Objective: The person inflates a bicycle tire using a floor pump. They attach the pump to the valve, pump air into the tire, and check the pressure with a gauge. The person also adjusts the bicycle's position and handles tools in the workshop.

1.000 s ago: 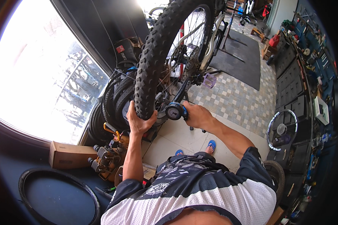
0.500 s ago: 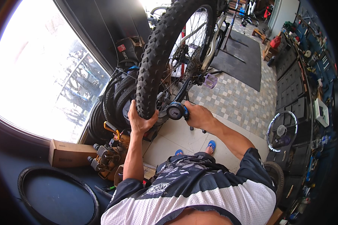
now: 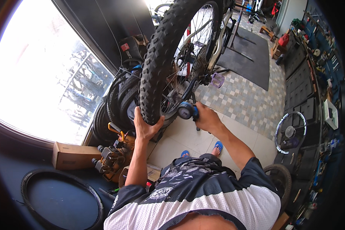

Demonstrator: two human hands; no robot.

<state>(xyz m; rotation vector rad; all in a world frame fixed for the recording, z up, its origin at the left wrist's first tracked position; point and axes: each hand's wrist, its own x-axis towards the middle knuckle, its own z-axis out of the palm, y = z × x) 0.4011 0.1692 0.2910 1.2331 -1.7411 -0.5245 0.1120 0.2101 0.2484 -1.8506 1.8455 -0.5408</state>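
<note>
A knobby bicycle tyre (image 3: 150, 73) on a raised wheel rises in front of me. My left hand (image 3: 145, 129) grips it at its lowest part, thumb on the right side and fingers around the left; some fingertips are hidden behind the rubber. In my right hand (image 3: 207, 119), fingers closed, is a black and blue tyre inflator with a round gauge (image 3: 185, 110). It is held just right of the wheel's lower rim. Whether its hose end sits on the valve cannot be made out. Spokes, a rear cassette (image 3: 198, 65) and a purple pedal (image 3: 217, 79) show beyond.
Stacked tyres (image 3: 122, 94), a cardboard box (image 3: 74, 155) and an orange-brown machine (image 3: 117, 159) stand at left beside a bright window. A loose tyre (image 3: 27, 191) lies at lower left. On the right are dark drawers (image 3: 297, 82), a bare wheel rim (image 3: 278, 132) and a tool wall.
My right hand has drawn the inflator slightly right and up, away from the rim, and its gauge has tilted. My left hand keeps its hold on the tyre.
</note>
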